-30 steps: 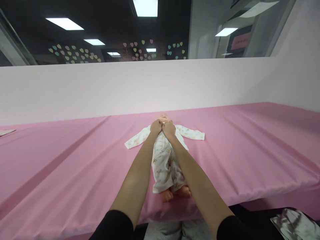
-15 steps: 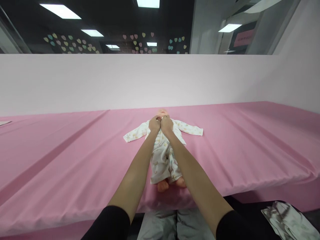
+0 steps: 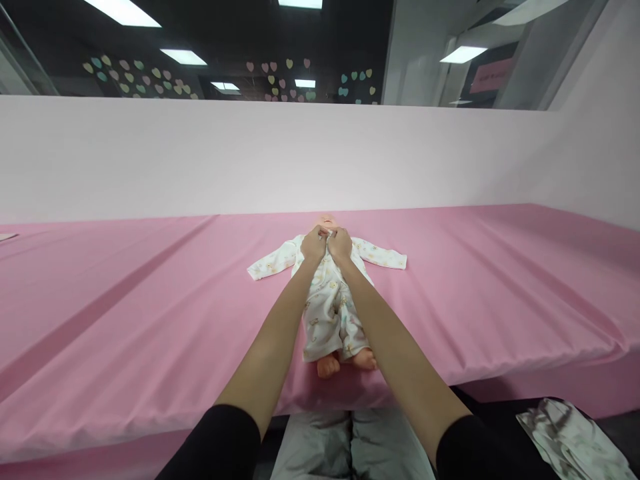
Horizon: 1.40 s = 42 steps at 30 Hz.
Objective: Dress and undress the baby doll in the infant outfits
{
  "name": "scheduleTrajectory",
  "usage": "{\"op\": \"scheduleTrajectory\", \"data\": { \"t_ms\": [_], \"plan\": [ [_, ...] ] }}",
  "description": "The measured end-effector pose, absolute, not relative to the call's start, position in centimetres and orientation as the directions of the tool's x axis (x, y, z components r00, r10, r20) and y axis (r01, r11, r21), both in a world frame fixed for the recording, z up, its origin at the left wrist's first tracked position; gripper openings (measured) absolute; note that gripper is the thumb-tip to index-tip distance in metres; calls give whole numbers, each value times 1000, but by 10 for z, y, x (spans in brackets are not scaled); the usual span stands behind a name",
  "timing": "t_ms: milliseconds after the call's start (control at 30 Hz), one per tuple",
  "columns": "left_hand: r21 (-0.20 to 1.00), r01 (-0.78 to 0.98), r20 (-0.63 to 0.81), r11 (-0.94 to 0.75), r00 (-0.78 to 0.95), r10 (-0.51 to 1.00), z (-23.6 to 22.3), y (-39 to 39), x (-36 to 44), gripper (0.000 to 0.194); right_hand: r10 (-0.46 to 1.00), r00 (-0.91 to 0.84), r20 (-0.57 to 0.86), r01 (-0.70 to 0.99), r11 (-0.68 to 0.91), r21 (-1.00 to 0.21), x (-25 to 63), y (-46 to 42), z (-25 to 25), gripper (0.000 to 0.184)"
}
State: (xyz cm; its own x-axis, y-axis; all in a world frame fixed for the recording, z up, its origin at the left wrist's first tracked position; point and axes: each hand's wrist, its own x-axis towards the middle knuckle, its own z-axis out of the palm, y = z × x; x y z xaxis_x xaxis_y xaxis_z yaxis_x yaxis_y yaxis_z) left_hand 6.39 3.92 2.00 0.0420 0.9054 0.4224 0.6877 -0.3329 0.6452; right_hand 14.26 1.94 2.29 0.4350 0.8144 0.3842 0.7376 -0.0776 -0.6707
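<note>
Pink mat (image 3: 150,320); doll (image 3: 324,321) beneath hands (image 3: 313,245), both curled closed, pinching top of shirt (image 3: 327,271).

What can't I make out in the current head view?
- Left hand and right hand: their own backs hide most fingertips, so their exact grip at the shirt collar is unclear.
- Doll's head: too small for detail.
- Pale flat thing: cut off by the left edge.
- Crumpled cloth: cut off by the bottom edge.
- Pink sign: writing too small.
</note>
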Motion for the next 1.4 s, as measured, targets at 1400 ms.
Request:
{"op": "scheduleTrajectory", "data": {
  "t_ms": [1400],
  "plan": [
    [750, 606, 413, -264, -117, 903, 16, 44, 63, 15, 852, 461, 246, 596, -92, -798, 152, 38, 20, 23]
  ]
}}
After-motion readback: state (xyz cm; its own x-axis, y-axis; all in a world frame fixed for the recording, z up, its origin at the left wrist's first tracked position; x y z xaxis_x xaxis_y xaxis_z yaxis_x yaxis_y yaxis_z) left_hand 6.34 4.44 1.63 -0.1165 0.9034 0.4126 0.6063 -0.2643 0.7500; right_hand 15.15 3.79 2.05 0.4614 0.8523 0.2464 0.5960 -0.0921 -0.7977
